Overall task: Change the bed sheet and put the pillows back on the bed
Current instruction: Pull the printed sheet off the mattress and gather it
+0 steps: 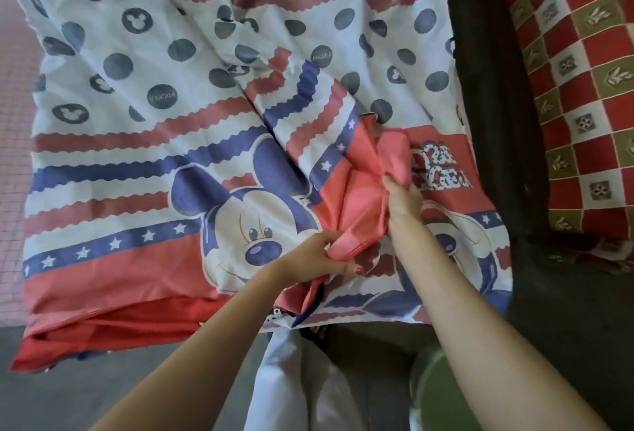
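**Sheet gathered at near edge: risk of snagging and uneven spread**

The patterned bed sheet [212,115] is found lying over the bed, rumpled, with diagonal creases running toward 12 o'clock and a folded-back flap near the centre. Its near edge hangs off the mattress at 6 o'clock, where red layers are seen doubled under at about 8 o'clock.

Risks are judged as follows. Because the cloth is bunched into one red fold [363,197] between the two hands, a pull from this point is likely to drag the whole sheet toward 6 o'clock rather than flatten it, and the far edge could be pulled off the mattress. The doubled layers at 8 o'clock may be trapped underneath if the sheet is tucked before it is opened out. The sheet's right border lies against a dark upright [487,121] at 3 o'clock, where the cloth could be caught.

The left hand [319,255] is curled around the lower end of the red fold, thumb and fingers closed over the cloth. The right hand [404,200] is seen pinching the upper part of the same fold, its fingertips buried in the fabric; how far the fingers are parted cannot be told. No pillows are identified with certainty.
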